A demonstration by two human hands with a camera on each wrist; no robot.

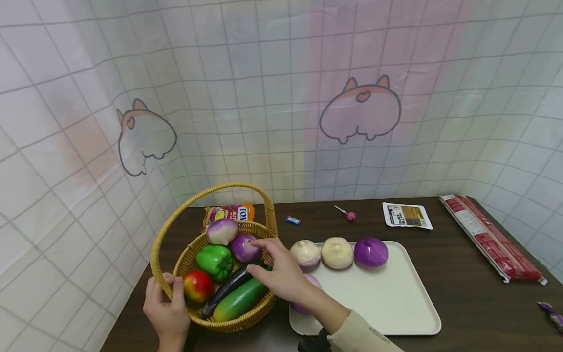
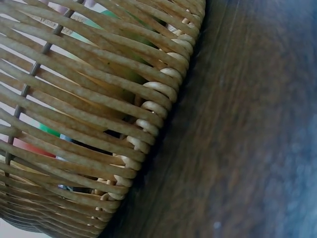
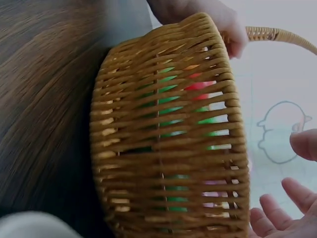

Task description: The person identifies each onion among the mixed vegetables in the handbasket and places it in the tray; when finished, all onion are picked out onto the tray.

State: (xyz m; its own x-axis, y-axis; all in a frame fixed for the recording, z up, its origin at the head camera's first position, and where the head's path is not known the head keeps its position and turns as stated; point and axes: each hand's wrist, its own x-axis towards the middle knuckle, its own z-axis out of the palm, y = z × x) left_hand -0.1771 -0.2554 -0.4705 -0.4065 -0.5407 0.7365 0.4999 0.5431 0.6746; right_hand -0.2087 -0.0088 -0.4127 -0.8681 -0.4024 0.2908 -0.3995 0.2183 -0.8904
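In the head view my left hand (image 1: 166, 305) grips the rim of a wicker basket (image 1: 246, 320) at the foot of its arched handle (image 1: 211, 188). Above the basket's right side is my right hand (image 1: 281, 271), thumb and fingers spread and nothing between them. Its fingertips are right by a round purple vegetable (image 1: 244, 247). Also in the basket are a purple-and-white turnip (image 1: 222, 231), a green bell pepper (image 1: 214, 262), a red-yellow fruit (image 1: 198, 286), a dark eggplant (image 1: 228, 288) and a long green vegetable (image 1: 239, 300). The left wrist view shows only woven basket wall and tabletop.
Right of the basket lies a white tray (image 1: 378, 303) with two whitish bulbs (image 1: 337, 253) and a purple one (image 1: 371, 252); my forearm partly hides another. Behind are a candy bag (image 1: 245, 212), small blue wrapper (image 1: 293, 220), lollipop (image 1: 350, 215), flat packet (image 1: 406, 216) and long red package (image 1: 492, 239).
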